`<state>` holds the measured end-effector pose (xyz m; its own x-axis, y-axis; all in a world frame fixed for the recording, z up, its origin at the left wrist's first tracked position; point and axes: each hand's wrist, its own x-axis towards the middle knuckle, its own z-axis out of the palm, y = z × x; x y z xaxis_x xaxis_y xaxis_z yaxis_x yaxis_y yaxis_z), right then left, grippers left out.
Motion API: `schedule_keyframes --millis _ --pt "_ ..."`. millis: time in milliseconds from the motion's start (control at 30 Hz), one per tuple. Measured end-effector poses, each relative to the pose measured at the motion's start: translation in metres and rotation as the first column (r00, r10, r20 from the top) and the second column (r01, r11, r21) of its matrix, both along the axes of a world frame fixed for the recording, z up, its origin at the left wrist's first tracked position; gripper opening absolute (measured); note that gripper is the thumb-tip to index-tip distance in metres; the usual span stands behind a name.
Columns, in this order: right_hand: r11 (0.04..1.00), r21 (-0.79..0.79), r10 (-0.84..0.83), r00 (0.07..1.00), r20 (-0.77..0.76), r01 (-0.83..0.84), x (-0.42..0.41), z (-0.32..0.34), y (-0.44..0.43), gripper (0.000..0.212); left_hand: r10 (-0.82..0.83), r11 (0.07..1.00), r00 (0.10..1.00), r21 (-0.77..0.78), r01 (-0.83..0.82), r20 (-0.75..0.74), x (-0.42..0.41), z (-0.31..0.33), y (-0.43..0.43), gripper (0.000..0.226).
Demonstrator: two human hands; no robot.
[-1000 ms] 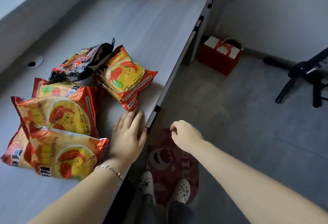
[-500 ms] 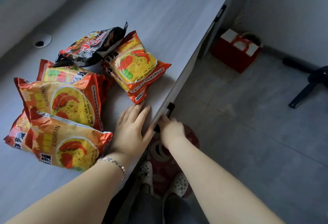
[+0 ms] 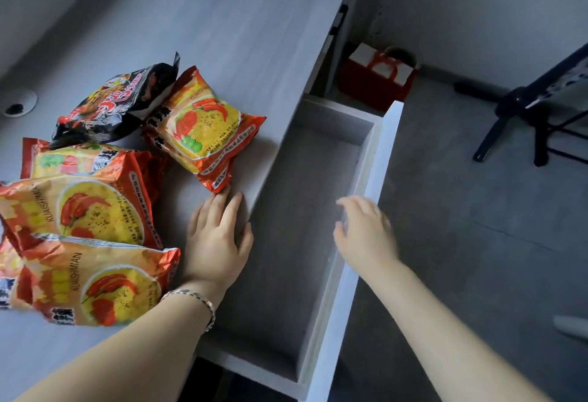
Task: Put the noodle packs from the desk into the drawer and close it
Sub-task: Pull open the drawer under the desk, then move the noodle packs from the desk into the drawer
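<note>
Nearby, noodle packs [image 3: 95,198] (w/ left hand [image 3: 219,236]) flank drawer [image 3: 378,160].

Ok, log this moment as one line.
drawer open, nothing inside | noodle packs on desk | left hand flat on desk | right hand over drawer, holding nothing

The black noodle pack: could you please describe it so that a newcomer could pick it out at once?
Start at the grey desk with the open drawer. The noodle packs lie in a cluster at its left. The black noodle pack lies farthest back; every other pack there is orange and yellow.
</note>
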<state>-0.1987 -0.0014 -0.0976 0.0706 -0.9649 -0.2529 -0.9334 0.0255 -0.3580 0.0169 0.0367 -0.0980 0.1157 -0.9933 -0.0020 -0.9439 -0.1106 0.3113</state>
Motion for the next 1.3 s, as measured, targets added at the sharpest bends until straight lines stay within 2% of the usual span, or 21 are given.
schedule_keyframes --millis 33,67,133,233,400,567,667,767,867,967,1033,1100,1167,1200,1233,1300 --pt "0.983 0.106 0.171 0.966 -0.193 -0.153 0.002 -0.007 0.003 0.041 -0.002 1.000 1.000 0.007 0.002 0.001 0.000 0.001 0.000 0.050" --pt "0.950 0.198 0.300 0.885 -0.355 -0.242 0.000 -0.013 0.006 0.043 -0.003 1.000 1.000 0.014 0.003 0.004 0.000 0.001 0.000 0.050" --pt "0.915 0.284 0.397 0.762 -0.512 -0.286 -0.010 -0.020 0.010 0.049 -0.002 0.999 1.000 0.032 0.001 0.011 0.000 0.002 0.001 0.049" --pt "0.915 0.310 0.395 0.730 -0.557 -0.258 -0.029 -0.024 0.016 0.050 -0.007 0.999 1.000 0.042 0.006 0.020 0.000 0.003 0.002 0.049" --pt "0.928 0.326 0.344 0.744 -0.573 -0.178 -0.071 -0.022 0.032 0.045 -0.027 0.998 0.999 0.052 0.025 0.043 -0.002 0.004 0.002 0.049" --pt "0.926 0.364 0.321 0.711 -0.626 -0.098 -0.108 -0.022 0.046 0.045 -0.024 0.999 0.998 0.043 0.021 0.056 -0.005 0.004 0.002 0.048" --pt "0.910 0.414 0.314 0.696 -0.646 -0.027 -0.122 -0.018 0.049 0.048 -0.015 0.997 0.998 0.071 0.010 0.068 -0.007 0.004 0.000 0.049" --pt "0.847 0.522 0.335 0.668 -0.665 0.095 -0.122 -0.008 0.042 0.052 -0.010 0.983 0.997 0.183 -0.004 0.077 -0.012 0.012 -0.005 0.046" --pt "0.824 0.555 0.323 0.709 -0.626 0.115 -0.092 0.012 0.021 0.046 0.015 0.945 1.000 0.327 -0.022 0.024 -0.015 0.034 -0.017 0.030" --pt "0.924 0.368 0.293 0.820 -0.492 -0.110 -0.034 0.042 -0.012 0.033 -0.019 0.912 0.994 0.405 0.060 -0.106 -0.009 0.070 -0.036 0.018" --pt "0.959 0.170 0.277 0.887 -0.370 -0.229 0.012 0.062 -0.031 0.033 -0.015 0.947 0.992 0.317 0.055 -0.128 0.004 0.095 -0.044 0.018" --pt "0.964 -0.012 0.257 0.945 -0.204 -0.265 0.059 0.079 -0.049 0.039 -0.010 0.996 0.996 0.088 0.017 -0.083 0.027 0.113 -0.049 0.016" --pt "0.956 -0.138 0.253 0.966 -0.054 -0.258 0.100 0.091 -0.065 0.056 0.026 0.997 1.000 -0.075 -0.026 0.004 0.056 0.118 -0.054 0.033" --pt "0.950 -0.158 0.269 0.963 -0.021 -0.268 0.122 0.094 -0.073 0.068 0.083 0.994 0.994 -0.078 -0.078 0.067 0.074 0.117 -0.055 0.045" --pt "0.947 -0.141 0.289 0.957 -0.021 -0.289 0.140 0.095 -0.079 0.082 0.155 0.988 0.980 -0.023 -0.153 0.126 0.089 0.116 -0.055 0.059" --pt "0.944 -0.031 0.325 0.943 -0.071 -0.328 0.168 0.090 -0.091 0.103 0.289 0.934 0.946 0.174 -0.313 0.148 0.112 0.114 -0.053 0.086"
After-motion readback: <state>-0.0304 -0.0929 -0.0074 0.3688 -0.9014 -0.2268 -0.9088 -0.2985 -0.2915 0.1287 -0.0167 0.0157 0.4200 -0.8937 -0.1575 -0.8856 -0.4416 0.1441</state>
